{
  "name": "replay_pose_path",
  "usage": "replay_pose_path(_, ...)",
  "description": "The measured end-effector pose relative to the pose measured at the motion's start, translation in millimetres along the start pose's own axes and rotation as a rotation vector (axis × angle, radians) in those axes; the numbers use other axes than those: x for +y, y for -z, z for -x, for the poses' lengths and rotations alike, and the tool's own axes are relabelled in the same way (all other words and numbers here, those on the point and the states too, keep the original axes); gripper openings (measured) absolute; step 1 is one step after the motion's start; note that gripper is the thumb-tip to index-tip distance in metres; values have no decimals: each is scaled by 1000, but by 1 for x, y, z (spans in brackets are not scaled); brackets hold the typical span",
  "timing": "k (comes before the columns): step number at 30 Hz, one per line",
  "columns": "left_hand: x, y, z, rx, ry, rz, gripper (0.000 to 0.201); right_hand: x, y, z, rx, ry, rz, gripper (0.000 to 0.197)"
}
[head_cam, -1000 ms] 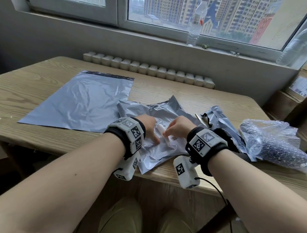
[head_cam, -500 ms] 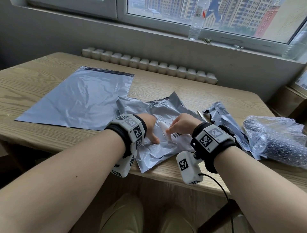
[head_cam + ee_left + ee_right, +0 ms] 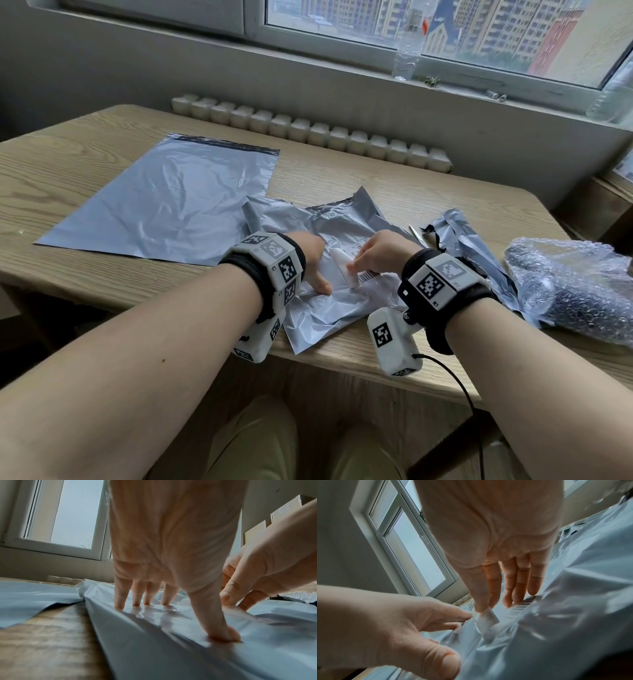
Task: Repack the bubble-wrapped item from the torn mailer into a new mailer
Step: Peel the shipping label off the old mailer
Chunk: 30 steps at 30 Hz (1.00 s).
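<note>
Since the earlier frames the two hands have barely moved; the camera has tipped down slightly, and the right hand (image 3: 378, 255) has peeled a white label strip (image 3: 342, 265) a little further up from the crumpled gray mailer (image 3: 329, 301). Its thumb and forefinger pinch the strip's end, and the other fingers (image 3: 520, 585) are straight, close above the printed barcode (image 3: 368, 275). The left hand (image 3: 313, 265) is spread, with fingertips and thumb pressing the crumpled mailer flat on the counter (image 3: 85, 178).

This mailer lies at the near edge of the counter, and one corner hangs over the edge. To its left, far side, a flat new mailer (image 3: 164, 198) lies smooth, with its dark adhesive strip at the far end; its near right corner touches or slips under the crumpled one, I cannot tell which. To the right lies a torn piece of gray mailer (image 3: 469, 240) with a black inside, and just beside it, at the right edge, the bubble-wrapped item (image 3: 575, 291), dark under clear wrap. Nothing lies between it and the new mailer except the crumpled mailer and both hands.

Behind the counter a white radiator (image 3: 308, 132) runs along the wall, and a clear bottle (image 3: 407, 51) stands on the windowsill.
</note>
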State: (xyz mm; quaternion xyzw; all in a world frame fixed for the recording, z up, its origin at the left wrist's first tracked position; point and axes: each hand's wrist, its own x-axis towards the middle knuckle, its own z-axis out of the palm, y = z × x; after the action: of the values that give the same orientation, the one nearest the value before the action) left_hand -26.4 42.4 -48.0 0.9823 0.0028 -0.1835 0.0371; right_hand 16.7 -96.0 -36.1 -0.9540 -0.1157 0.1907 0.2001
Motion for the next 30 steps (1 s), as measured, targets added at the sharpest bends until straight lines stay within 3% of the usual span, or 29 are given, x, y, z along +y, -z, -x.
replay_pose_path(8,-1,-2,1,17,-10,12,91,2,0,-1,15,-5,-33,37)
replay_pose_path(12,-4,-6,7,128,-62,42,89,4,-2,-2,25,-12,-55,35)
replay_pose_path(15,-5,-8,14,214,-127,35,67,3,-3,0,31,-31,-57,21)
replay_pose_path(18,-1,-5,19,232,-197,54,36,2,-4,0,45,-50,-53,28)
replay_pose_path(20,1,-4,19,239,-224,81,26,2,-4,-1,43,-52,-47,25)
replay_pose_path(30,1,-2,19,257,-247,75,22,4,-5,-5,51,-55,-31,22)
